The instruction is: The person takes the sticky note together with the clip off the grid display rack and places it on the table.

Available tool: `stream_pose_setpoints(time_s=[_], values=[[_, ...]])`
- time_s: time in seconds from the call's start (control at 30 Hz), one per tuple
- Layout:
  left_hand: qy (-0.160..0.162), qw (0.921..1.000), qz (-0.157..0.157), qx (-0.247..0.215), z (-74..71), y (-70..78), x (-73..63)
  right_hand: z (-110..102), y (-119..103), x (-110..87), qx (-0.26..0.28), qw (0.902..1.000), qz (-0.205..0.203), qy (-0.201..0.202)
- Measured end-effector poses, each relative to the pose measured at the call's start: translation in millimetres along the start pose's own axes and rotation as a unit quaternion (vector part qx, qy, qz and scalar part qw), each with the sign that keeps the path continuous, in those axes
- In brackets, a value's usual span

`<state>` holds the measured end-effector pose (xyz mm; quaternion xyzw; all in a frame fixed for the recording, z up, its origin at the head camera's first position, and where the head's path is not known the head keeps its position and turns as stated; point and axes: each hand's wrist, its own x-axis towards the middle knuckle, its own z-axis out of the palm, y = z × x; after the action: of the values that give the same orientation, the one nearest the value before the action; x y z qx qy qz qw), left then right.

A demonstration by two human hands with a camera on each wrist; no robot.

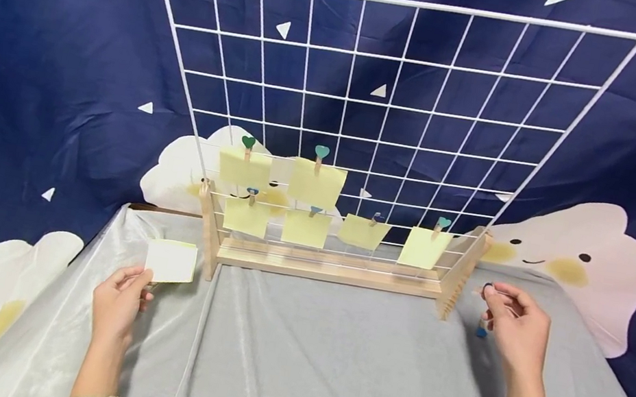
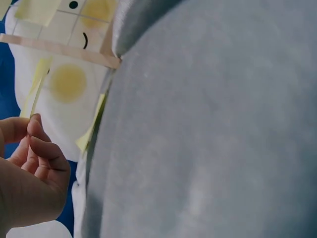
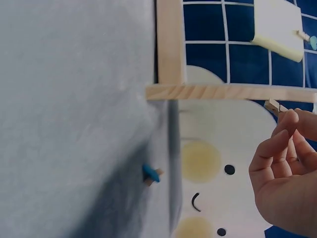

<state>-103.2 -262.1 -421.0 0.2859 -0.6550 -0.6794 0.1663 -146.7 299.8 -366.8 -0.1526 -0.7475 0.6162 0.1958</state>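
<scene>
My left hand (image 1: 116, 305) pinches a pale sticky note (image 1: 171, 260) by its lower left corner, left of the rack. In the left wrist view the held note (image 2: 35, 89) shows nearly edge-on between thumb and fingertips, and another yellow note (image 2: 92, 126) lies on the cloth. My right hand (image 1: 516, 327) holds a small wooden clothespin (image 3: 272, 106) between thumb and forefinger, beyond the rack's right foot. Its other fingers are curled. A blue-topped clothespin (image 3: 150, 173) lies on the cloth near that hand.
A white wire grid (image 1: 346, 99) leans back in a wooden stand (image 1: 331, 270). Several yellow notes (image 1: 317, 184) hang on its lower rows from heart-topped clothespins (image 1: 322, 152). Grey cloth (image 1: 317, 358) covers the table; a dark blue patterned curtain (image 1: 72, 14) hangs behind.
</scene>
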Motion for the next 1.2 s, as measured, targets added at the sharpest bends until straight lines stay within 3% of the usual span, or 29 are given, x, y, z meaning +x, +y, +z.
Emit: stream_pose_setpoints(time_s=[0.53,0.83,1.03,1.2], values=[[-0.018,0.9985,-0.017,0.050,-7.3,-11.7,12.5,-19,24,1.6,-0.100,0.9939,0.037,-0.031],[-0.032,0.9926,-0.031,0.113,-13.7,-16.6,12.2,-28,44,2.6,-0.162,0.9796,0.064,-0.100],[-0.044,0.9894,-0.038,0.133,-14.5,-16.5,12.7,-32,56,6.4,-0.180,0.9716,0.101,-0.117],[-0.049,0.9881,-0.037,0.141,-16.6,-15.5,12.8,-34,62,10.1,-0.177,0.9706,0.109,-0.122]])
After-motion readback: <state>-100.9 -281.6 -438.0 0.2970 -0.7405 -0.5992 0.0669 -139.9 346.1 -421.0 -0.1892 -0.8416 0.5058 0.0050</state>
